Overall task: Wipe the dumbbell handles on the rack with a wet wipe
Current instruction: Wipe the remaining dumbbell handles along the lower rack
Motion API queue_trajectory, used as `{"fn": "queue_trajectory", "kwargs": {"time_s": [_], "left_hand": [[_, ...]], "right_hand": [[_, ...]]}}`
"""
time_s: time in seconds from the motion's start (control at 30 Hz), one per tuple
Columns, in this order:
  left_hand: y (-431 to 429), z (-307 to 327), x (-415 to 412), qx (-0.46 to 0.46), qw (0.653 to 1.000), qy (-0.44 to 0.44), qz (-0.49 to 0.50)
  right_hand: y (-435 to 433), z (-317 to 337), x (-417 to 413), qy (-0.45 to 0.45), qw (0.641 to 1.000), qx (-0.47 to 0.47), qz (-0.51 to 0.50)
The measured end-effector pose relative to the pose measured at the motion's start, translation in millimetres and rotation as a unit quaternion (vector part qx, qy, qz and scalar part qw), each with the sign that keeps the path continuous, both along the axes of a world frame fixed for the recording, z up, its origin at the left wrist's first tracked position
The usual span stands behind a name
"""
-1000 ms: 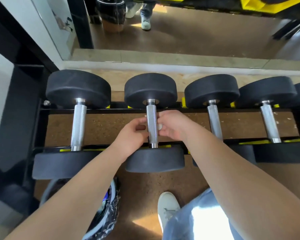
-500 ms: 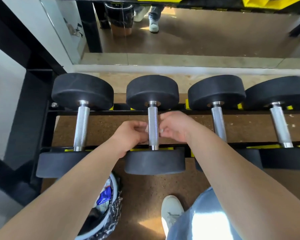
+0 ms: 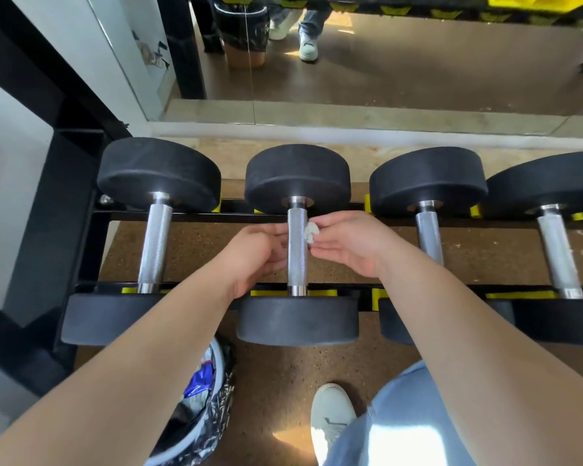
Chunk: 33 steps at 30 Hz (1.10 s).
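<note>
The floor (image 3: 283, 375) under me is speckled, cork-brown matting, and it also shows between the two black metal rails of the dumbbell rack (image 3: 196, 217), which runs across the middle of the frame. Along the top of the frame a wall mirror (image 3: 418, 62) stands behind a pale ledge and reflects the same brown floor and a pair of legs in light shoes. At the lower left sits a round bin (image 3: 202, 415) lined with crinkled, glossy black plastic, and at the bottom centre are my pale shoe (image 3: 330, 412) and light blue denim leg (image 3: 394, 415). Four dumbbells lie side by side on the rack, their matte black round heads resting in yellow saddles (image 3: 320, 292) and their handles pointing away from me. The handles are straight steel bars, knurled along the middle and smooth at the collars. The wet wipe (image 3: 311, 233) is a small crumpled white wad at the centre of the frame, pressed against the right side of the second dumbbell's handle (image 3: 297, 250), near its far end. My right grip (image 3: 350, 243) pinches the wipe between thumb and fingertips. My left grip (image 3: 253, 253) is at the opposite side of the same handle, fingers curled toward the bar and touching it; I cannot tell whether it pinches anything. The leftmost handle (image 3: 155, 243) and the two toward the right edge of the frame (image 3: 429, 233) (image 3: 557, 253) lie bare.
</note>
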<state>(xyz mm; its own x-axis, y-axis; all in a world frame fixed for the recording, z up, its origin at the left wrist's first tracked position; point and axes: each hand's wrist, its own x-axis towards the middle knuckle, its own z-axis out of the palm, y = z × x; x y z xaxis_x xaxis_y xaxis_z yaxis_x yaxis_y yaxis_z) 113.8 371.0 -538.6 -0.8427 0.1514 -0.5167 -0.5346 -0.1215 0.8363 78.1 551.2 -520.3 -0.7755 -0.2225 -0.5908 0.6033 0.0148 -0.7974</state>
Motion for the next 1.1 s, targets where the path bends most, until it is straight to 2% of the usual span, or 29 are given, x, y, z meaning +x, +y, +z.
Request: {"fn": "queue_trajectory", "kwargs": {"time_s": [0.07, 0.17, 0.23, 0.27, 0.33, 0.4, 0.43, 0.5, 0.6, 0.67, 0.73, 0.83, 0.87, 0.97, 1.03, 1.1], "left_hand": [[-1, 2, 2, -0.003, 1.000, -0.005, -0.005], [-1, 5, -3, 0.002, 1.000, -0.002, 0.025], [-1, 7, -7, 0.009, 0.998, 0.001, 0.059], [-2, 7, -8, 0.011, 0.997, 0.001, 0.072], [-3, 7, -9, 0.008, 0.997, 0.003, 0.076], [-4, 8, -7, -0.006, 0.998, 0.006, 0.064], [-4, 8, -7, -0.012, 0.998, 0.007, 0.058], [-4, 9, -5, -0.009, 0.999, 0.006, 0.052], [-3, 8, -2, -0.013, 0.998, 0.003, 0.055], [-3, 7, 0, -0.015, 0.998, 0.003, 0.060], [-3, 7, 1, -0.017, 0.998, 0.002, 0.064], [-7, 7, 2, -0.008, 0.998, 0.003, 0.067], [-8, 6, 3, -0.010, 0.998, 0.000, 0.065], [-10, 5, 3, -0.012, 0.997, -0.010, 0.070], [-11, 4, 4, -0.013, 0.997, -0.011, 0.075], [-11, 4, 5, -0.014, 0.997, -0.010, 0.074]], "right_hand": [[-5, -2, -1, -0.004, 1.000, -0.017, -0.012], [-14, -4, -4, 0.025, 0.994, -0.066, -0.080], [-18, -2, -2, 0.058, 0.994, -0.041, -0.086], [-16, 1, 0, 0.075, 0.996, -0.004, -0.057], [-8, 10, 9, 0.091, 0.988, 0.102, 0.075], [-3, 16, 21, 0.089, 0.956, 0.187, 0.209], [-3, 16, 24, 0.106, 0.942, 0.219, 0.231], [-9, 14, 24, 0.194, 0.923, 0.275, 0.187], [-17, 6, 13, 0.362, 0.874, 0.320, 0.050], [-21, 5, 11, 0.433, 0.837, 0.332, 0.046], [-17, 11, 18, 0.420, 0.826, 0.349, 0.141], [-11, 21, 31, 0.311, 0.809, 0.366, 0.339], [-11, 20, 32, 0.308, 0.802, 0.370, 0.353], [-21, 10, 25, 0.395, 0.808, 0.371, 0.232], [-27, 2, 15, 0.468, 0.782, 0.389, 0.134], [-32, -3, 4, 0.509, 0.748, 0.418, 0.084]]}}
